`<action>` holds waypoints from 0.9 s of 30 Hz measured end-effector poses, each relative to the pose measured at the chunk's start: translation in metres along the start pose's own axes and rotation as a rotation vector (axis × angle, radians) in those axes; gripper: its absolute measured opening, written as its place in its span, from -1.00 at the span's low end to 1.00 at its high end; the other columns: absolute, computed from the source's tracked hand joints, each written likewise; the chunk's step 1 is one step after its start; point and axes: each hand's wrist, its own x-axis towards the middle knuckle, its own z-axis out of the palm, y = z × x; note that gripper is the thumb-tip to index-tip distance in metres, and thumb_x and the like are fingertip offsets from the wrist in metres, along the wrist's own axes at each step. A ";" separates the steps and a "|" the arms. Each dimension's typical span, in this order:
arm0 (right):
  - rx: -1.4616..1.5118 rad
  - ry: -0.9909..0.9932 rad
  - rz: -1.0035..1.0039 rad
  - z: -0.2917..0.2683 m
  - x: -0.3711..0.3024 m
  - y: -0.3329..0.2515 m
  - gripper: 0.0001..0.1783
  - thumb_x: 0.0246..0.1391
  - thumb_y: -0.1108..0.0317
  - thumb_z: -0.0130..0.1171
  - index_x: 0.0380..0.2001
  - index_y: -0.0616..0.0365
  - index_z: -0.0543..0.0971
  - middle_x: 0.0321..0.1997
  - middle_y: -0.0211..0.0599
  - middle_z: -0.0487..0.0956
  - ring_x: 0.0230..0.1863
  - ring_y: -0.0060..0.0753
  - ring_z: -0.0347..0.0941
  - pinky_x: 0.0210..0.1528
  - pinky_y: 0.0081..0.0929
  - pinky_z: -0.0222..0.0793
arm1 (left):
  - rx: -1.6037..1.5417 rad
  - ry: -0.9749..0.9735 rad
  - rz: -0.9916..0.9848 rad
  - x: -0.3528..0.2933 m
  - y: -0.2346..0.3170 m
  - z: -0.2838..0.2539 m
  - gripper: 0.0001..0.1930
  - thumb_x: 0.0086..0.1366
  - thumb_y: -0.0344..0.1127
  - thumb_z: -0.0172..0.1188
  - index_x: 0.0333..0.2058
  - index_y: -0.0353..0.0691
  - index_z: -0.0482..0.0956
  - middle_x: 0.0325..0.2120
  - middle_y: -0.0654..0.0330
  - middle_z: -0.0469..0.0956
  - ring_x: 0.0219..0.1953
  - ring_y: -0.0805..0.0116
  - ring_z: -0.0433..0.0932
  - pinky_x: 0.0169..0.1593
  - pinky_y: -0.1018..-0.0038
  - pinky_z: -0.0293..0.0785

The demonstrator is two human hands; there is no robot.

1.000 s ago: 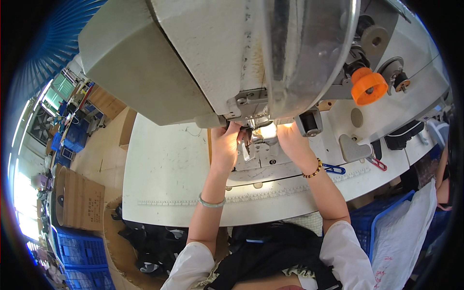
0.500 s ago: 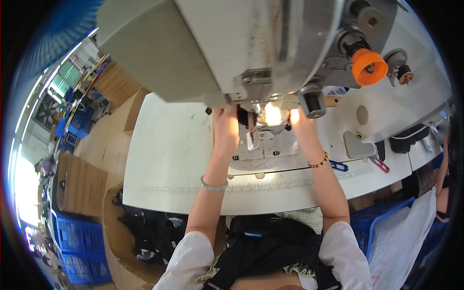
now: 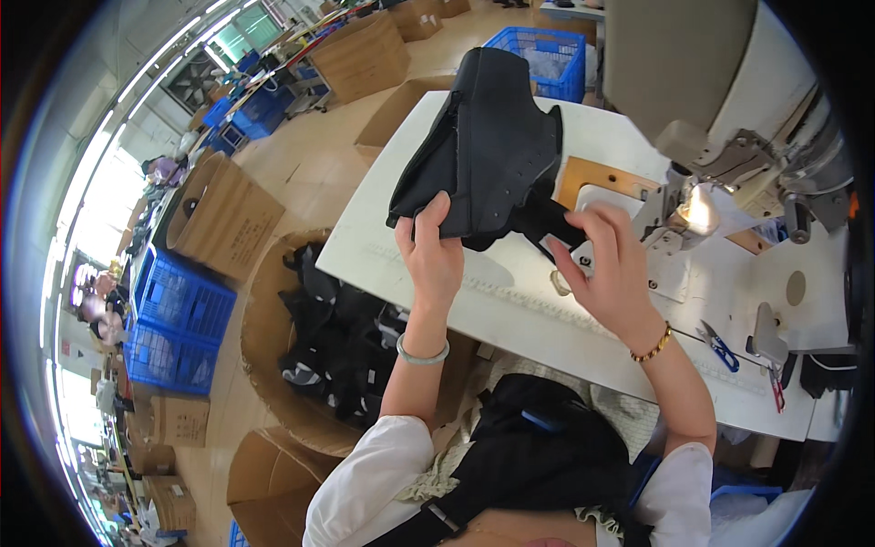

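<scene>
A black sewn piece (image 3: 497, 155), broad at the top with a narrow strap-like part at its lower right, is lifted above the left part of the white sewing table (image 3: 383, 228). My left hand (image 3: 432, 255) grips its lower left edge, thumb and fingers closed on the material. My right hand (image 3: 609, 260) pinches the narrow black part between thumb and fingers, beside the sewing machine (image 3: 697, 205). The machine's lamp is lit, and the black piece is apart from its needle area.
Blue-handled thread snips (image 3: 720, 348) and a red-handled tool (image 3: 777, 390) lie on the table at right. A round-sided carton (image 3: 260, 346) of black pieces stands below the left edge. Blue crates (image 3: 182, 301) are stacked farther left; a blue basket (image 3: 579, 68) stands behind the table.
Both hands have come away from under the machine head, bringing the black piece up and left. The view has shifted left, so the machine now sits at right.
</scene>
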 end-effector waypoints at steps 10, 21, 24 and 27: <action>0.069 -0.179 0.016 0.009 0.027 -0.033 -0.46 -0.39 0.48 0.25 -0.21 0.19 0.32 -0.17 -0.20 0.29 -0.17 -0.16 0.29 -0.18 -0.34 0.25 | 0.594 -0.088 0.609 -0.014 0.017 -0.037 -0.82 0.00 -0.65 0.06 -0.35 -0.39 0.41 -0.40 0.12 0.44 -0.31 0.37 0.40 -0.13 0.49 0.35; 0.010 -0.192 -0.021 -0.013 0.013 -0.040 -0.41 -0.41 0.52 0.21 -0.16 0.21 0.30 -0.05 -0.19 0.30 -0.07 -0.16 0.27 -0.13 -0.40 0.28 | -0.364 -0.249 -0.101 -0.029 0.074 -0.033 -0.86 0.09 -0.56 -0.07 -0.36 -0.41 0.43 -0.42 0.17 0.44 -0.34 0.44 0.40 -0.26 0.55 0.37; -0.012 -0.211 0.008 -0.026 -0.004 -0.045 -0.43 -0.37 0.49 0.18 -0.14 0.22 0.31 -0.11 -0.18 0.35 -0.16 -0.18 0.34 -0.23 -0.41 0.34 | 0.295 -0.588 -0.311 -0.014 0.108 -0.041 -0.69 0.18 -0.26 -0.09 -0.31 -0.48 0.39 -0.44 0.12 0.42 -0.36 0.36 0.45 -0.23 0.52 0.40; 0.177 -0.134 0.161 -0.039 -0.022 -0.054 -0.64 -0.22 0.39 0.15 -0.26 0.25 0.40 -0.40 -0.13 0.45 -0.45 -0.18 0.41 -0.42 -0.41 0.34 | -0.194 -0.672 0.000 -0.006 0.143 -0.029 -0.71 -0.06 -0.37 0.21 -0.39 -0.45 0.40 -0.33 -0.05 0.47 -0.29 0.26 0.50 -0.22 0.45 0.43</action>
